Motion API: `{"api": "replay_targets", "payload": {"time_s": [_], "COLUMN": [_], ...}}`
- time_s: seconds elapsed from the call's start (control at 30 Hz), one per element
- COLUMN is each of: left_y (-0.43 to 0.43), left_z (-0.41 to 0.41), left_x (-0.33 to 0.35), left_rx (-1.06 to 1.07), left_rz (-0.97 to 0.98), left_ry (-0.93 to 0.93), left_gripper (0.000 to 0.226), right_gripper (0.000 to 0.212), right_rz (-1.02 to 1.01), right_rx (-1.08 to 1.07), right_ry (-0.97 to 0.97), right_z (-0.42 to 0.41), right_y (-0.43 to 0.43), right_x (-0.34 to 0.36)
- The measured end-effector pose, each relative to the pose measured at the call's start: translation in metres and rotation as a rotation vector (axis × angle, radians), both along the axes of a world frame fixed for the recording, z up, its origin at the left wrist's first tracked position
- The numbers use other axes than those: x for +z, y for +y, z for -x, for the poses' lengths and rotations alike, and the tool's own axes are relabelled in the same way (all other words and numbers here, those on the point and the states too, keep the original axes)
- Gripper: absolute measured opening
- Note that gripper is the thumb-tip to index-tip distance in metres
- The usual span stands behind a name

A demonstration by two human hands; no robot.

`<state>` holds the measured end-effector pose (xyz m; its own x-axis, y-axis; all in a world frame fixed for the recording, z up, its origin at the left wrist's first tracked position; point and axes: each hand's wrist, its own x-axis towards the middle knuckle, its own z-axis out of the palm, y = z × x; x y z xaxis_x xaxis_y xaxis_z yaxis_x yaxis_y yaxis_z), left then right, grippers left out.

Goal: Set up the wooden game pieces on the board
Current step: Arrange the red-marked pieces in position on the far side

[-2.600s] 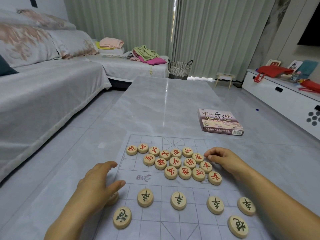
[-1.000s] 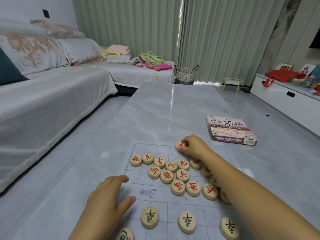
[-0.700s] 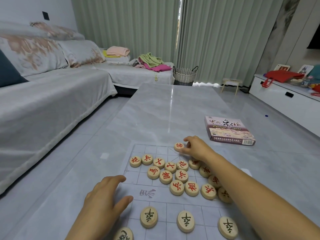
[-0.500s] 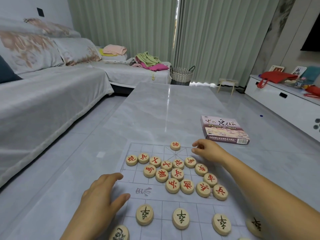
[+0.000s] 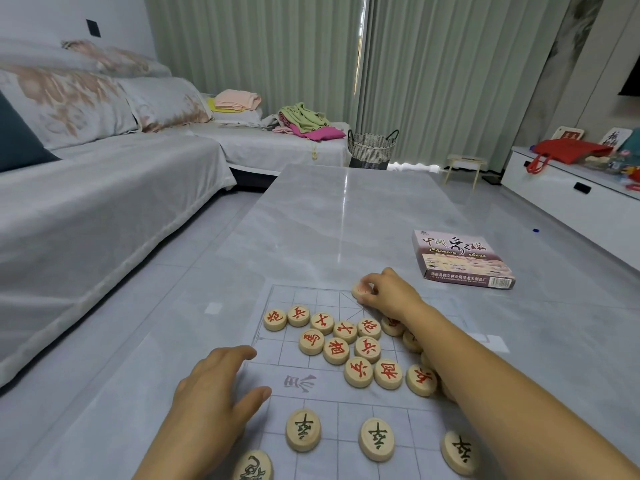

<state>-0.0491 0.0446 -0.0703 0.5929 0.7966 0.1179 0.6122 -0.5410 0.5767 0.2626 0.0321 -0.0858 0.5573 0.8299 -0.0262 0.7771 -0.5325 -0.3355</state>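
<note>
A thin translucent game board [image 5: 301, 386] with a printed grid lies on the grey table. Several round wooden pieces with red characters [image 5: 336, 350] are bunched on its far half. Black-character pieces [image 5: 303, 430] stand in a row on the near half. My right hand [image 5: 389, 294] reaches to the far edge of the board, fingertips pinched on one red-character piece [image 5: 360, 291] that rests there. My forearm hides a few red pieces on the right. My left hand [image 5: 214, 393] lies flat, fingers spread, on the board's left edge and holds nothing.
The game's cardboard box [image 5: 460, 259] lies on the table to the far right of the board. A grey sofa [image 5: 86, 202] runs along the left. A woven basket [image 5: 372, 148] stands beyond the table's far end, and a white cabinet [image 5: 571, 199] is at the right.
Half a second ago my right hand had drawn back from the piece at the far edge. It is now on that piece again, fingers closed around it. My left hand stays flat.
</note>
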Motion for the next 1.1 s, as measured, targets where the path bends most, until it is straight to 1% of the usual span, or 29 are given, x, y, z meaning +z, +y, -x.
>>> {"api": "replay_targets", "payload": {"time_s": [0.13, 0.2, 0.27, 0.33, 0.37, 0.43, 0.5, 0.57, 0.63, 0.7, 0.77, 0.83, 0.87, 0.97, 1.1], "left_y": [-0.001, -0.001, 0.000, 0.000, 0.000, 0.000, 0.000, -0.001, -0.001, -0.001, -0.001, 0.000, 0.000, 0.001, 0.000], "left_z": [-0.001, 0.000, 0.000, 0.001, 0.001, 0.000, 0.000, 0.000, 0.000, 0.000, 0.000, 0.001, 0.001, 0.002, 0.001], "left_x": [-0.001, -0.001, 0.000, 0.000, 0.000, 0.000, 0.000, 0.000, 0.000, -0.001, -0.001, -0.001, -0.001, -0.001, -0.001], "left_rx": [-0.013, -0.010, -0.005, -0.003, -0.003, -0.007, -0.009, -0.009, -0.006, -0.009, -0.011, -0.008, -0.004, -0.001, -0.007], "left_rz": [-0.004, 0.000, 0.006, 0.005, 0.007, 0.012, 0.010, 0.009, 0.008, 0.011, 0.013, 0.015, 0.015, 0.024, 0.029], "left_ry": [0.007, 0.010, 0.014, 0.015, 0.014, 0.013, 0.015, 0.013, 0.005, -0.001, -0.001, 0.004, 0.006, 0.005, -0.004], "left_gripper": [0.046, 0.046, 0.046, 0.046, 0.046, 0.046, 0.046, 0.046, 0.046, 0.045, 0.045, 0.045, 0.046, 0.046, 0.046], "right_gripper": [0.048, 0.051, 0.057, 0.058, 0.054, 0.040, 0.025, 0.017, 0.021, 0.033, 0.041, 0.040, 0.038, 0.033, 0.032], "right_rz": [-0.022, -0.020, -0.032, -0.082, -0.114, -0.152, -0.151, -0.108, -0.008, 0.090, 0.132, 0.128, 0.115, 0.082, 0.065], "right_rx": [-0.036, -0.040, -0.042, -0.056, -0.070, -0.096, -0.106, -0.077, -0.021, 0.017, 0.040, 0.049, 0.050, 0.066, 0.103], "right_ry": [0.037, 0.053, 0.113, 0.209, 0.246, 0.268, 0.306, 0.352, 0.350, 0.316, 0.213, 0.120, 0.123, 0.248, 0.331], "right_z": [-0.002, -0.001, -0.001, -0.003, -0.006, -0.013, -0.019, -0.020, -0.014, -0.005, 0.003, 0.007, 0.009, 0.009, 0.010], "right_y": [0.001, 0.001, -0.002, -0.009, -0.014, -0.027, -0.042, -0.056, -0.066, -0.070, -0.069, -0.068, -0.068, -0.072, -0.080], "right_x": [-0.003, -0.002, 0.001, 0.006, 0.009, 0.013, 0.017, 0.022, 0.025, 0.024, 0.019, 0.014, 0.013, 0.013, 0.014]}}
